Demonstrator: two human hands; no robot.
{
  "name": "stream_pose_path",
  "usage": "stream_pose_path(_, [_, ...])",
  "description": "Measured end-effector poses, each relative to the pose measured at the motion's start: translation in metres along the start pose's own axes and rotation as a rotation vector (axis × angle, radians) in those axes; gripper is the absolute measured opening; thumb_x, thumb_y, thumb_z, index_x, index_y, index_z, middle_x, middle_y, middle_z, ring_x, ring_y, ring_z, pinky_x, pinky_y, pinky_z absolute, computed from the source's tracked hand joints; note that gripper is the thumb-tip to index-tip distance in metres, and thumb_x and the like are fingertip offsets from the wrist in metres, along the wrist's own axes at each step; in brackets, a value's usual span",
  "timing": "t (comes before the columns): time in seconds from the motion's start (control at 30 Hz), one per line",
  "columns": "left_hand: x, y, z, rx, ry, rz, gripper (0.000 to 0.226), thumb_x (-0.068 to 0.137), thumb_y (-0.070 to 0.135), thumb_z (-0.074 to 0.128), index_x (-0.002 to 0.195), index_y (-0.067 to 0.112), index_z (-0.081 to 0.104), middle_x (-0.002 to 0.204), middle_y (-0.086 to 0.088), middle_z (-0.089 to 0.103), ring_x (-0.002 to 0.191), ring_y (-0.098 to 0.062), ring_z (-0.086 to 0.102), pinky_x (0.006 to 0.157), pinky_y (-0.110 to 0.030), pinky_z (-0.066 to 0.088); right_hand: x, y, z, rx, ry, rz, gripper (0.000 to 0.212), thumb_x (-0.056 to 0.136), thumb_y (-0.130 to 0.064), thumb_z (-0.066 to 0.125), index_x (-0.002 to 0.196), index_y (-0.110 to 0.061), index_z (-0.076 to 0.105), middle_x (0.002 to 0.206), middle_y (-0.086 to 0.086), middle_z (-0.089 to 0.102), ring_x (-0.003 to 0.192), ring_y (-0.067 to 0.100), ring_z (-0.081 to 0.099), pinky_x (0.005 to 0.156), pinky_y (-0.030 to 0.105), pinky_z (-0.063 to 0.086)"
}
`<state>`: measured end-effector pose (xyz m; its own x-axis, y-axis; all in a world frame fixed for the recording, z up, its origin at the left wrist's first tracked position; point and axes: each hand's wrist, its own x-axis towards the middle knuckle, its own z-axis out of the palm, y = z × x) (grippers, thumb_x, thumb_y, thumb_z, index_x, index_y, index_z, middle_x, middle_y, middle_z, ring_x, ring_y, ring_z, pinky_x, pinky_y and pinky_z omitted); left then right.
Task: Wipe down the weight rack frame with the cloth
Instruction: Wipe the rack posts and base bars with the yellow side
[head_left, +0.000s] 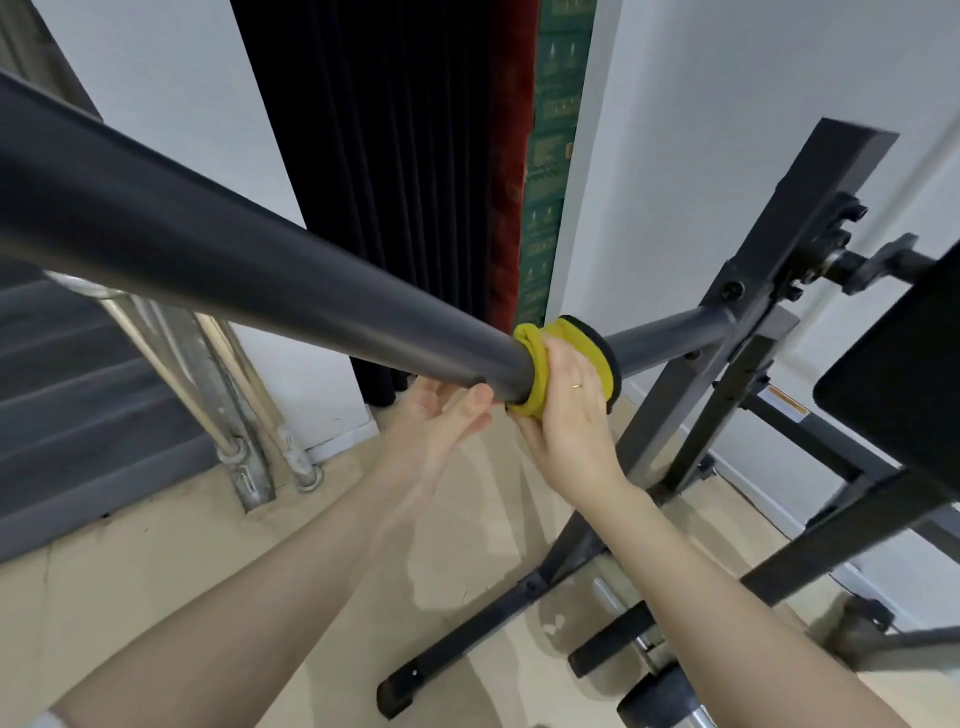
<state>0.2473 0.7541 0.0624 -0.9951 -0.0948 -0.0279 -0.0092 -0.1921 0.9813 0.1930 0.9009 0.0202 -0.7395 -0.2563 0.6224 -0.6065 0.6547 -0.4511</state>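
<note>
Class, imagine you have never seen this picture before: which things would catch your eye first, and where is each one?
First, the thick dark crossbar sweeping from the upper left towards the centre. Next, the yellow cloth wrapped round it mid-frame, gripped by the right hand, while the left hand touches the bar's underside just beside it with straight fingers. To the right stands the rack's angled dark upright, bolted where the bar joins it.

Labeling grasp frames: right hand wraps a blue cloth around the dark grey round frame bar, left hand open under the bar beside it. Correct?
Not quite: the cloth is yellow, not blue, as the head view shows. The rest holds: the right hand wraps it around the dark grey round frame bar, and the left hand is open under the bar beside it.
</note>
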Motion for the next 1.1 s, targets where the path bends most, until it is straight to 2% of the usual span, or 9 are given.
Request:
stream_pose_path(0.17, [0.009, -0.012, 0.014, 0.053, 0.052, 0.003, 0.077, 0.059, 0.043, 0.074, 0.126, 0.012, 0.054, 0.125, -0.004, 0.062, 0.116, -0.015, 0.058, 0.102, -0.040, 0.046, 0.016, 0.067, -0.021, -0.123, -0.148, -0.218, 0.062, 0.079, -0.019, 0.073, 0.133, -0.006, 0.046, 0.134, 0.011, 0.049, 0.127, 0.033, 0.042, 0.104, 0.050, 0.033])
stream_pose_path(0.37, [0.019, -0.034, 0.044, 0.086, 0.146, -0.011, 0.074, 0.063, 0.046, 0.076, 0.127, 0.020, 0.052, 0.126, 0.002, 0.060, 0.119, -0.013, 0.055, 0.104, -0.044, 0.043, 0.026, 0.123, -0.040, -0.181, -0.124, -0.086, 0.064, 0.075, -0.017, 0.069, 0.133, -0.008, 0.043, 0.134, 0.015, 0.048, 0.126, 0.037, 0.037, 0.107, 0.051, 0.027])
stream_pose_path(0.47, [0.026, -0.048, 0.060, 0.049, 0.221, -0.003, 0.060, 0.066, 0.035, 0.075, 0.121, 0.017, 0.058, 0.119, 0.000, 0.065, 0.114, -0.017, 0.059, 0.101, -0.042, 0.046, 0.020, 0.096, -0.026, -0.118, -0.136, -0.257, 0.073, 0.072, 0.001, 0.073, 0.135, -0.009, 0.038, 0.135, 0.015, 0.048, 0.128, 0.033, 0.031, 0.107, 0.048, 0.021])
stream_pose_path(0.57, [0.031, -0.062, 0.074, -0.093, 0.249, -0.010, 0.060, 0.061, 0.034, 0.077, 0.116, 0.016, 0.060, 0.118, -0.007, 0.065, 0.115, -0.027, 0.058, 0.100, -0.046, 0.046, 0.026, 0.089, -0.020, -0.039, -0.162, -0.451, 0.071, 0.077, -0.002, 0.074, 0.135, -0.011, 0.035, 0.135, 0.013, 0.050, 0.128, 0.029, 0.035, 0.105, 0.044, 0.026])
stream_pose_path(0.67, [0.035, -0.072, 0.088, -0.168, 0.269, -0.003, 0.067, 0.063, 0.034, 0.076, 0.123, 0.015, 0.053, 0.123, -0.007, 0.063, 0.113, -0.024, 0.061, 0.090, -0.033, 0.051, 0.040, 0.137, -0.037, -0.059, -0.228, -0.573, 0.067, 0.079, -0.004, 0.073, 0.135, -0.011, 0.037, 0.137, 0.011, 0.049, 0.126, 0.029, 0.041, 0.104, 0.043, 0.033])
stream_pose_path(0.8, [0.042, -0.082, 0.110, -0.268, 0.320, 0.013, 0.056, 0.076, 0.018, 0.074, 0.125, 0.014, 0.048, 0.118, -0.002, 0.064, 0.106, -0.018, 0.065, 0.090, -0.032, 0.047, 0.053, 0.230, -0.077, -0.169, -0.254, -0.215, 0.074, 0.070, -0.007, 0.076, 0.135, -0.012, 0.041, 0.134, 0.012, 0.049, 0.123, 0.033, 0.042, 0.106, 0.042, 0.029])
stream_pose_path(0.9, [0.045, -0.087, 0.120, -0.303, 0.365, 0.029, 0.035, 0.078, 0.020, 0.065, 0.110, 0.025, 0.052, 0.106, 0.007, 0.069, 0.105, -0.016, 0.066, 0.091, -0.032, 0.045, 0.051, 0.227, -0.073, -0.161, -0.245, -0.100, 0.072, 0.072, 0.003, 0.070, 0.137, -0.008, 0.042, 0.134, 0.014, 0.048, 0.124, 0.035, 0.038, 0.106, 0.047, 0.031])
stream_pose_path(1.0, [0.045, -0.089, 0.122, -0.335, 0.393, 0.030, 0.031, 0.078, 0.023, 0.061, 0.108, 0.029, 0.054, 0.108, 0.007, 0.068, 0.106, -0.017, 0.066, 0.088, -0.031, 0.045, 0.039, 0.178, -0.054, -0.039, -0.282, -0.223, 0.072, 0.077, 0.010, 0.062, 0.140, -0.013, 0.035, 0.140, 0.014, 0.039, 0.129, 0.033, 0.031, 0.110, 0.050, 0.028])
stream_pose_path(1.1, [0.043, -0.087, 0.123, -0.309, 0.427, 0.035, 0.032, 0.081, 0.020, 0.066, 0.110, 0.027, 0.054, 0.105, 0.005, 0.069, 0.104, -0.017, 0.066, 0.087, -0.031, 0.045, 0.039, 0.168, -0.050, -0.015, -0.270, -0.522, 0.070, 0.079, -0.001, 0.070, 0.139, -0.010, 0.036, 0.143, 0.010, 0.040, 0.132, 0.028, 0.031, 0.112, 0.038, 0.019])
